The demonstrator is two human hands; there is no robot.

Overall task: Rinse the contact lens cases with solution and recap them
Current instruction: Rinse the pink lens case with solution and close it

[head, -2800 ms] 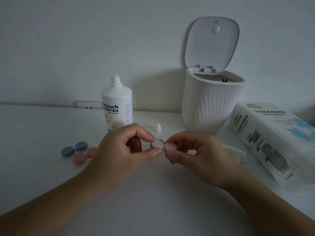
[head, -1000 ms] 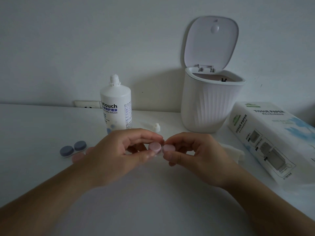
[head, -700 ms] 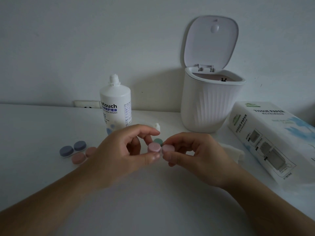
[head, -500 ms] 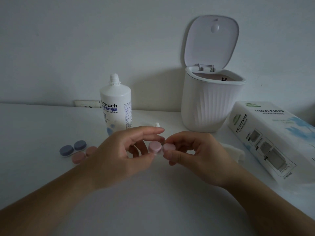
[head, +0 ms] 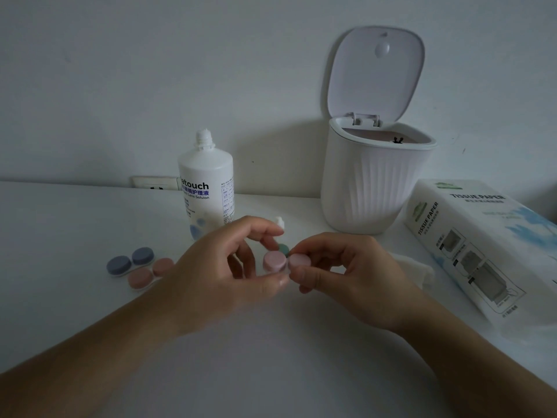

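White desk, dim light. Pink lens case (head: 286, 262) is held up mid-desk: right hand (head: 346, 276) pinches one end, left hand (head: 229, 267) has re-closed thumb and fingertip on the left cap after opening half a second ago. Looks like another twist, so recapping's nearly done. Blue case (head: 129, 262) waits left.

Tissue pack (head: 482, 236) cut off at right; green case (head: 283, 249) mostly hidden behind hands

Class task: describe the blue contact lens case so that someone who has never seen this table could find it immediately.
Start at the tall white solution bottle standing by the wall, then look down and left on the white table. Two capped cases lie side by side there. The blue contact lens case is the farther one; its neighbour, the salmon-pink contact lens case, lies nearer.
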